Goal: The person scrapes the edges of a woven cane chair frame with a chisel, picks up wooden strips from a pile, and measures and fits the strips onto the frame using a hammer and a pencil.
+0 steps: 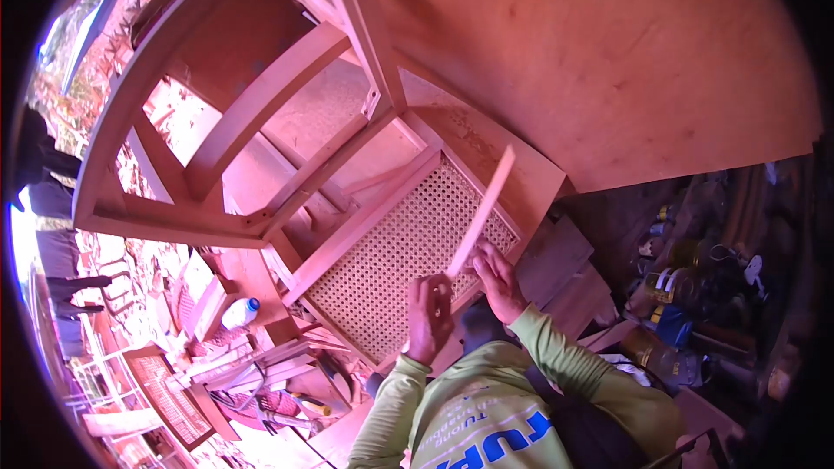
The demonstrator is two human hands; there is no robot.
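A thin, flat wooden strip [485, 208] slants up and away over a woven cane panel [391, 252], which is set in a wooden frame. My left hand [430, 317] is closed around the strip's lower end, its fingers curled. Against the strip's right side, my right hand [497, 280] has its fingers bent and pressed together on it. The cane panel lies below both hands. Beyond it stands a wooden chair frame [261, 126] with a curved rail, joined to or resting close against the panel's frame; which one I cannot tell.
A large plywood sheet [608, 69] rises at the upper right. Wood offcuts [252, 365] and a white bottle with a blue cap [241, 313] lie at the lower left. Jars and containers [673, 287] crowd the dark area to the right.
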